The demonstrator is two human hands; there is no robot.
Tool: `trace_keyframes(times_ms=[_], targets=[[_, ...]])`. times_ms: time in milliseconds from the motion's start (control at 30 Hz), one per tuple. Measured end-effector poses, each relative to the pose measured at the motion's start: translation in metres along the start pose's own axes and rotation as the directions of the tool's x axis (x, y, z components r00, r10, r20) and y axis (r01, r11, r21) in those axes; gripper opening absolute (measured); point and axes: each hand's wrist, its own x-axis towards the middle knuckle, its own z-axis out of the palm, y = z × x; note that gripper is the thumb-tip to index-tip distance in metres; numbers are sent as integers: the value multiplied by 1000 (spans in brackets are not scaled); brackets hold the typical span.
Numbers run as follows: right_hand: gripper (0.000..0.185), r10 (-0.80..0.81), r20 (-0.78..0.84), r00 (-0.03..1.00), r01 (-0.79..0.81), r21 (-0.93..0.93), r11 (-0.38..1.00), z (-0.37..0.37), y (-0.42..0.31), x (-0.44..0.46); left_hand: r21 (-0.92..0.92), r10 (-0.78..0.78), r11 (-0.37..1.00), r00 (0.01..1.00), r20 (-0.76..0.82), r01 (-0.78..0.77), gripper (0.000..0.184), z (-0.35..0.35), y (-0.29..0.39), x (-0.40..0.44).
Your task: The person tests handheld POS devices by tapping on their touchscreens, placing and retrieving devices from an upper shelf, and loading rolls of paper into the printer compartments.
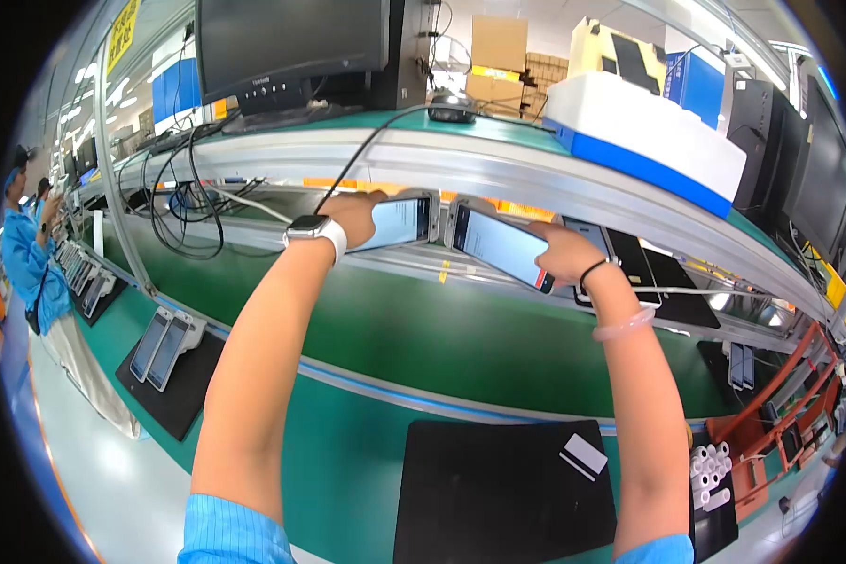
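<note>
Both my arms reach forward over the green conveyor belt [423,329]. My left hand [350,220], with a white watch at the wrist, has its fingers closed around the left end of a device with a lit screen [397,224]. A second lit device [500,246] lies tilted to the right of it, and my right hand [570,256] grips its lower right end, near a red mark on the screen. The two devices are apart, their inner ends close together under the shelf edge. Part of each hand's grip is hidden behind the devices.
Above the belt, a shelf [348,132] bears a monitor [291,42] and a white and blue box [644,136]. Black cables [193,202] hang at the left. A black mat [498,489] with white cards [585,454] lies nearby. A person [42,273] stands far left.
</note>
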Motion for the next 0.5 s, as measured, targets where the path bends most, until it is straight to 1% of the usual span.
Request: trace_keyframes(times_ms=[67, 100, 133, 167, 200, 267, 333, 367, 400, 433, 467, 500], targets=[[59, -164, -116, 980, 123, -294, 948, 7, 2, 6, 50, 16, 999, 1000, 10, -16, 51, 5, -5, 6], [58, -84, -76, 994, 57, -305, 951, 6, 1, 9, 38, 8, 999, 1000, 14, -8, 52, 8, -8, 9], [56, -98, -89, 991, 57, -377, 924, 7, 0, 10, 27, 1, 1000, 1000, 18, -1, 52, 10, -10, 11], [54, -57, -69, 996, 24, -412, 911, 6, -5, 9, 40, -13, 999, 998, 56, 11, 52, 8, -8, 13], [53, -15, -50, 999, -9, -445, 895, 5, -10, 8, 22, -23, 1000, 998, 54, 22, 52, 9, -11, 14], [51, -10, -28, 1000, -4, -472, 882, 4, -17, 5, -30, -53, 998, 995, 79, 56, 52, 13, -18, 19], [52, -18, -62, 998, -13, -469, 883, 8, -15, 5, -230, -50, 971, 995, 90, 69, 52, 19, -30, 18], [48, -3, -46, 999, -18, -445, 896, 7, -15, 3, -325, -19, 944, 995, 103, 51, 52, 23, -35, 16], [44, 9, -35, 999, -23, -420, 907, 5, -16, 0, -425, -24, 903, 994, 109, 69, 53, 28, -40, 11], [44, 12, -36, 999, -26, -421, 907, 4, -16, -1, -438, -48, 896, 995, 85, 80, 54, 32, -41, 6], [49, 1, -33, 999, -15, -415, 910, 4, -16, -1, -449, -73, 889, 996, 55, 89, 54, 34, -42, 4], [53, -8, -28, 1000, -4, -407, 913, 3, -16, 0, -380, -61, 923, 998, -16, 50, 54, 36, -42, 3]])
